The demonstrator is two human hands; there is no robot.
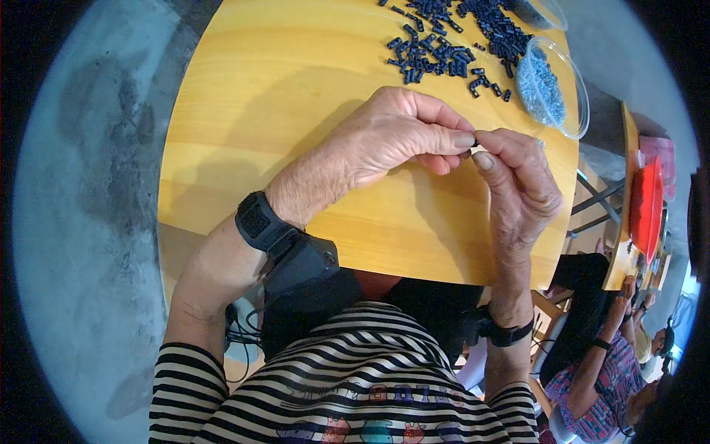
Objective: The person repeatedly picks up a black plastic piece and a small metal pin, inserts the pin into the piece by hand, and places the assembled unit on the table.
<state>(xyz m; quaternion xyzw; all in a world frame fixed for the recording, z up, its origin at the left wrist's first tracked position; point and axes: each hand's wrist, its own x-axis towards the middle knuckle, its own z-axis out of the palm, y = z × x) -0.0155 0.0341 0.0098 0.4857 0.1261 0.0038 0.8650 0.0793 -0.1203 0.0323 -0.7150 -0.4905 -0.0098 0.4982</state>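
Above the wooden table, my left hand is closed, with thumb and fingers pinching a small black part that is mostly hidden by the fingertips. From the other side my right hand meets it; its index finger touches the left fingertips and its thumb sits a little lower. Whether the right fingers grip the same part or something tiny of their own is hidden. Beyond the hands lie many loose small black parts, short and block-like. A clear round tub holds small light-blue pieces.
The yellow wooden table has a rounded edge. A second clear tub stands at the far right. More black parts are heaped beside the tubs. At right, a co-worker in a patterned shirt sits by another table with a red tray.
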